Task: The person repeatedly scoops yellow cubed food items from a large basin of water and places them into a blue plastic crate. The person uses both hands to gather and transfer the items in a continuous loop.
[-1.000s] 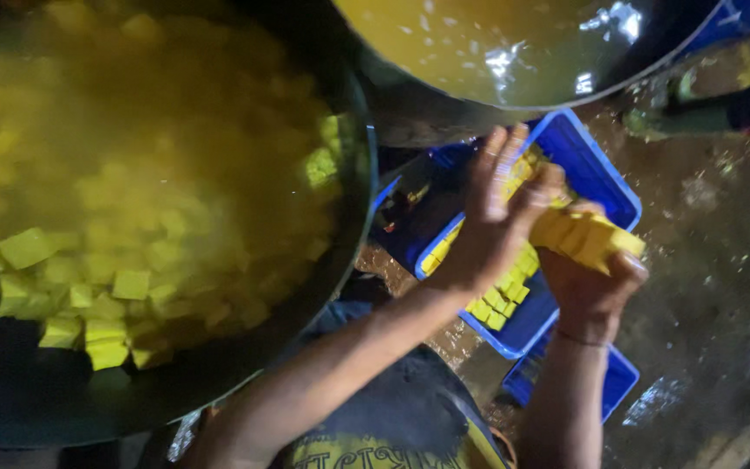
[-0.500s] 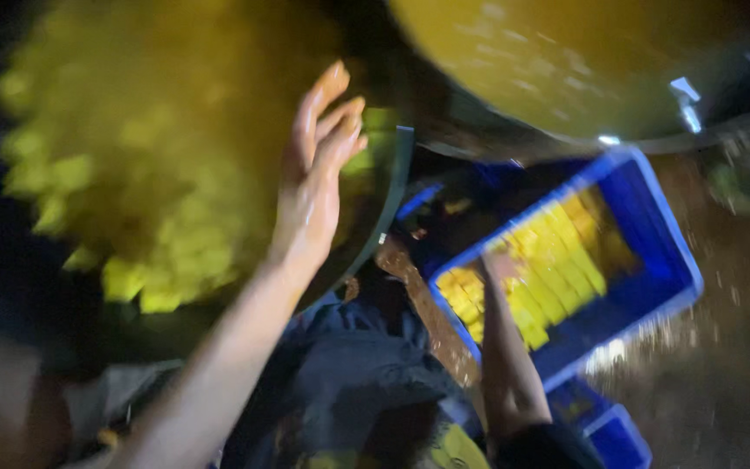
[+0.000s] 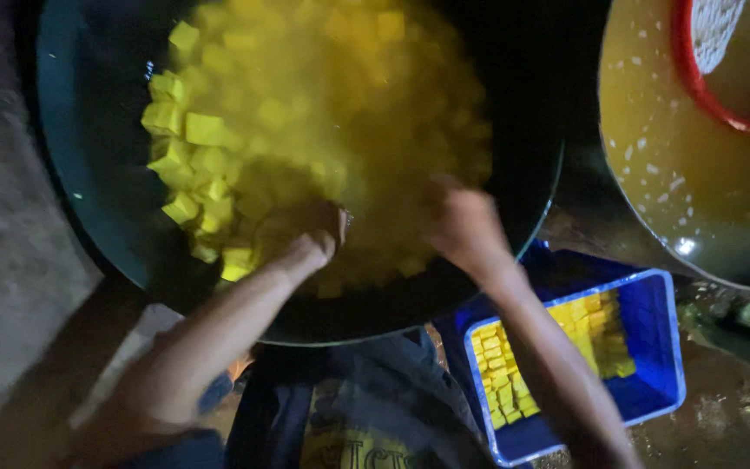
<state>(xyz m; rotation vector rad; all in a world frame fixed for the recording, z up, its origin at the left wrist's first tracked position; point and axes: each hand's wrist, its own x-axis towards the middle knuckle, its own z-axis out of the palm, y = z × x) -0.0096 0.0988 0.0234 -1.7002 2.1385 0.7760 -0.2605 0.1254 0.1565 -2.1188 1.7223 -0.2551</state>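
A big dark round pan [image 3: 88, 156] holds yellow liquid with many yellow cubes [image 3: 219, 156] floating in it. My left hand [image 3: 310, 239] reaches into the pan near its front rim, fingers dipped among the cubes and partly hidden by steam. My right hand [image 3: 466, 226] hangs over the pan's front right side, fingers curled down toward the liquid; whether it holds anything is hidden. Below right stands a blue crate [image 3: 661, 347] with rows of yellow cubes [image 3: 514, 365].
A second large vessel of yellow liquid [image 3: 679, 182] sits at the upper right, with a red-rimmed strainer [image 3: 705, 78] resting in it. Grey ground shows at the left. My dark clothing [image 3: 358, 408] fills the lower middle.
Both hands left the blue crate, where they held yellow cubes, and came up over the big pan. The left hand now dips into the liquid; the view swung left.
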